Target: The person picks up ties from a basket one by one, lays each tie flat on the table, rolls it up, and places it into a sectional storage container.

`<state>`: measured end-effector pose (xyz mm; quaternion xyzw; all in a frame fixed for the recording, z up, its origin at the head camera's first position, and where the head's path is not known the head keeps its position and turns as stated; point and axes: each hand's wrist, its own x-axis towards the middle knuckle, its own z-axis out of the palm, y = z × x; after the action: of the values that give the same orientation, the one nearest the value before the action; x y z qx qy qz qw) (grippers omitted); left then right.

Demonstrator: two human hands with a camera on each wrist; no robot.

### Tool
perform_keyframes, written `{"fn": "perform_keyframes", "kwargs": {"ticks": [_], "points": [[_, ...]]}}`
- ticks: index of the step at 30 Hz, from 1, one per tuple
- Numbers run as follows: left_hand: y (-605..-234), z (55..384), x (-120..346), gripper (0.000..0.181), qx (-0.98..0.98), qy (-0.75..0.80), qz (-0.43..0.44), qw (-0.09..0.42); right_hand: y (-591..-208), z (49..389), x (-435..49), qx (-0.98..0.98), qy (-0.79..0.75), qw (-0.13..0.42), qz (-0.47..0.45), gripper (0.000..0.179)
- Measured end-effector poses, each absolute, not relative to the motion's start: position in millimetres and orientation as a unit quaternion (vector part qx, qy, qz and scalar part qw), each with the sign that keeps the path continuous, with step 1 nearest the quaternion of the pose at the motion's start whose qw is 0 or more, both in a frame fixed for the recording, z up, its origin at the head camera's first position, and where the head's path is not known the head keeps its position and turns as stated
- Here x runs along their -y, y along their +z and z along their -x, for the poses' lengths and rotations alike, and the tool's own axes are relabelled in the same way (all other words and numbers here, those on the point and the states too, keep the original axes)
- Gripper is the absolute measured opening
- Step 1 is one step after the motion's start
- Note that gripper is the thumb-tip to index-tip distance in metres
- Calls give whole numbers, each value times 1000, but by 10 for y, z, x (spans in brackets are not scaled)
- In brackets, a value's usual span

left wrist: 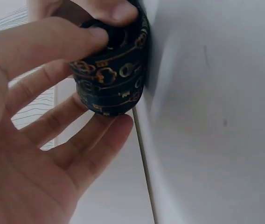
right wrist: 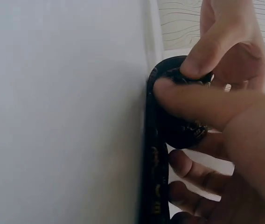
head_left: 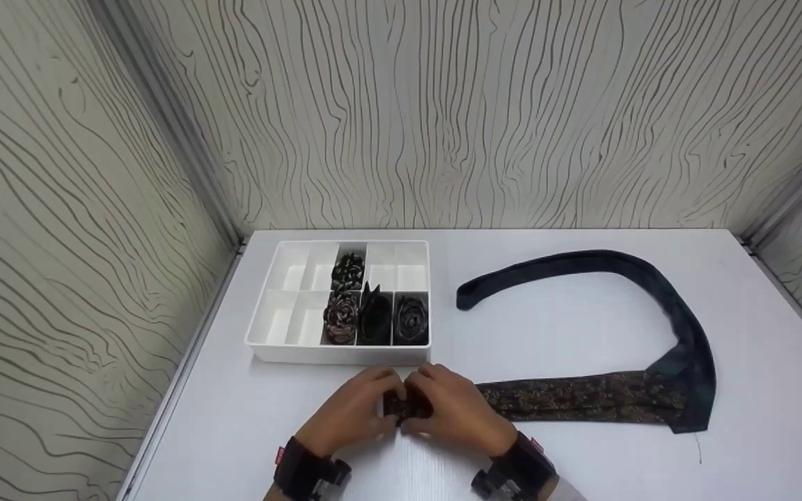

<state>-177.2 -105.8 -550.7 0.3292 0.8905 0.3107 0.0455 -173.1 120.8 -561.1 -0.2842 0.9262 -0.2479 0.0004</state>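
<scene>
A dark necktie (head_left: 582, 398) with a small gold key pattern lies part rolled on the white table. Its wide end is wound into a coil (left wrist: 110, 86) that stands on edge between both hands. My left hand (head_left: 354, 412) holds the coil from the left, its thumb on the coil's side face. From the right, my right hand (head_left: 462, 414) grips the same coil with thumb and fingers, beside the flat strip running out to the right. The narrow plain dark tail (head_left: 582, 263) curves back over the table. In the head view the fingers hide most of the coil.
Just beyond the hands stands a white divided box (head_left: 338, 355). Several of its compartments hold rolled dark ties, among them a brownish patterned roll (head_left: 341, 319) and a plain dark roll (head_left: 411, 320). Patterned panels (head_left: 443, 118) enclose the table at the back and sides.
</scene>
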Motion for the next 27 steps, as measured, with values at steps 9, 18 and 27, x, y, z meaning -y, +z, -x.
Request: {"fn": "perform_keyframes", "kwargs": {"ticks": [9,18,27], "points": [[-5504,1767,1005,36,-891,302,-337,22,-5602,1741,-1248,-931,-230,-30,283,42],[-5484,1753,950,47,-892,317,-321,32,-5607,1725,-1295,-930,-232,-28,283,46],[-5499,1758,925,43,-893,300,-335,24,-5582,1712,-1319,-928,-248,-21,277,45]]}}
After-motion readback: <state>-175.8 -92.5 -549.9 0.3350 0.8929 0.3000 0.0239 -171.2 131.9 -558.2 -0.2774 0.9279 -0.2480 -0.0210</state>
